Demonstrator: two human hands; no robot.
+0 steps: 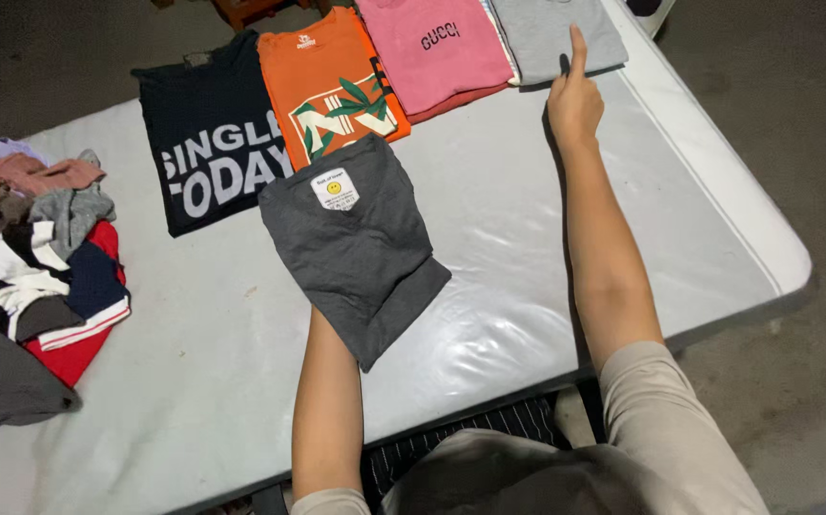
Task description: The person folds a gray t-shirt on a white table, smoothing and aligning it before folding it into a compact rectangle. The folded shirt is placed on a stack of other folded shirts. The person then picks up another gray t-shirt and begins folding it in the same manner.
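Observation:
A folded dark grey shirt point(356, 243) with a small white label lies over my left hand, which is hidden beneath it; only the forearm shows, coming up from the near edge. My right hand point(573, 100) is stretched to the far right. Its index finger points out and touches the near edge of a folded light grey shirt point(551, 33), while the other fingers are curled with nothing in them.
Folded shirts lie in a row at the back of the pale grey table point(527, 248): black with white lettering point(208, 133), orange with a palm print point(332, 86), pink point(442, 52). A heap of unfolded clothes point(31, 257) covers the left side. The table's edge point(766, 248) runs at right.

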